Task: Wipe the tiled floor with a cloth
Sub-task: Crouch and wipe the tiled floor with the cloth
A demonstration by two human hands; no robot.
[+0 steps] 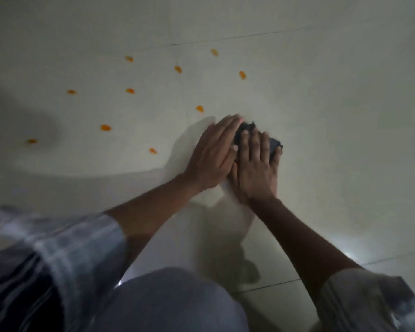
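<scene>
View: head camera, looking down on the floor and both forearms.
Floor (321,116): pale, glossy square tiles with thin dark grout lines; soft shadows and a bright reflection lie near the lower right.
Cloth (246,130): small, dark, crumpled wad with a ragged upper edge, lying on the tile right of centre, mostly covered by both hands; dark fabric shows above the fingers and at the right side.
Left hand (213,154): flat, fingers straight and close together, pressing down on the left part of the cloth; palm angled toward the upper right; nothing gripped.
Right hand (258,168): laid over the cloth, fingers extended and slightly spread, tips bent down on the fabric; little finger at the cloth's right edge. Pressing rather than clasping.
Hand relation: side by side, touching, the left thumb against the right index finger.
Orange spots (105,127): about eleven small oval marks, bright orange, scattered across the tile to the left of and above the hands; whether smears or solid bits I cannot tell. The nearest one (199,108) lies just above the left fingertips.
Sleeves (65,248): light checked fabric, rolled back to the forearm on both arms; blurred.
Knee (173,303): rounded grey-blue cloth at the bottom centre.
</scene>
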